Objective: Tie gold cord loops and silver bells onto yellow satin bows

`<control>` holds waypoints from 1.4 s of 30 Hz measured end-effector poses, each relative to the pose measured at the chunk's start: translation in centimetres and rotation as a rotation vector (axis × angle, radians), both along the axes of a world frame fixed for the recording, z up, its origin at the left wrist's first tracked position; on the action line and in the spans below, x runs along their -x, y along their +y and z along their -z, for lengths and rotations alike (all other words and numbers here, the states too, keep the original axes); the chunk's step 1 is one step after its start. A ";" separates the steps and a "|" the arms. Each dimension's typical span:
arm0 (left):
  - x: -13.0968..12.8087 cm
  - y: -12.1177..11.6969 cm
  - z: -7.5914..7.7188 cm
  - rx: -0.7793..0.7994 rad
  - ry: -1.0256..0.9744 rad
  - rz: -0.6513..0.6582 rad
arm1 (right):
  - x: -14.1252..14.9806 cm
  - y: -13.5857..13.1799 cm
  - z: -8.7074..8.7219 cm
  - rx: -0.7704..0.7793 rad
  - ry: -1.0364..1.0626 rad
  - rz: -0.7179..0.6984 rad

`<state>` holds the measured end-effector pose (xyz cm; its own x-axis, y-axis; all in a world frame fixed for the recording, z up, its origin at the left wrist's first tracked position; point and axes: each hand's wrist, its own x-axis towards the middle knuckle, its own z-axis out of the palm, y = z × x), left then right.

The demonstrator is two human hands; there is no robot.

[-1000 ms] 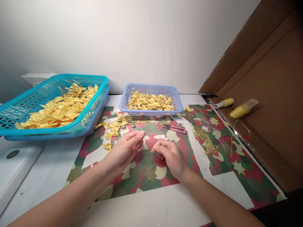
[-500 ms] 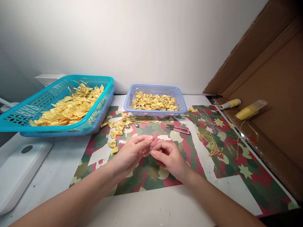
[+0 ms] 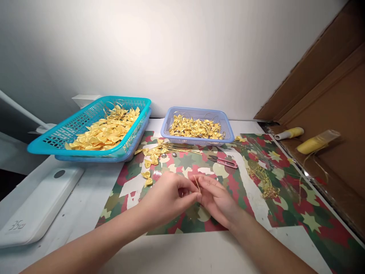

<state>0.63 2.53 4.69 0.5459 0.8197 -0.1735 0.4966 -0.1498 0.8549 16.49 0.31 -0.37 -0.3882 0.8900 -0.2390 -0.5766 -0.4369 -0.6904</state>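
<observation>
A short piece of thin gold cord (image 3: 197,183) shows between my two hands, above the camouflage-patterned mat. My left hand (image 3: 171,196) pinches its lower end between thumb and forefinger. My right hand (image 3: 218,198) is closed at the cord's upper part, with fingertips close to the left ones; whatever else lies inside the fingers is hidden. Just beyond my left hand are loose yellow ribbon bows (image 3: 147,179). Farther back lie a bundle of gold cords (image 3: 179,147) and small silver bells (image 3: 174,154). Pink thread snips (image 3: 224,161) rest beyond my right hand.
A turquoise basket (image 3: 136,137) of yellow bows sits stacked at the left, and a lilac basket (image 3: 196,140) of bows stands at the back. A white power bank (image 3: 42,205) lies at left. Thread scraps (image 3: 265,182) and yellow spools (image 3: 318,142) are at right, beside cardboard (image 3: 336,87).
My hands have turned and shifted slightly toward me, and the gold cord now shows between them. The view has swung a little to the left.
</observation>
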 end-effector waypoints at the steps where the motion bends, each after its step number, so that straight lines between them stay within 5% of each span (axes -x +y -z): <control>1: 0.0 -0.2 0.1 -0.041 0.049 0.022 | -0.1 0.0 0.1 0.031 0.005 0.029; 15: -0.6 -1.0 1.3 -0.138 0.122 0.070 | -1.5 0.5 -0.6 0.153 0.069 0.105; 23: -0.4 -1.2 0.9 -0.234 0.144 0.109 | -1.4 0.1 -1.0 0.027 -0.074 0.081; 30: 6.5 1.4 0.9 -0.326 0.605 -0.372 | -1.8 -0.7 -1.3 -0.246 -0.514 -0.060; 32: 8.7 1.8 1.6 -0.286 0.650 -0.404 | -1.8 -1.0 -1.4 -0.331 -0.608 -0.148; 37: 10.1 2.2 3.1 -0.254 0.476 -0.388 | -1.4 -1.3 -1.4 -0.398 -0.744 -0.271; 42: 7.9 2.0 3.3 -0.213 0.092 -0.378 | -0.9 -0.7 -0.8 -0.316 -0.693 -0.143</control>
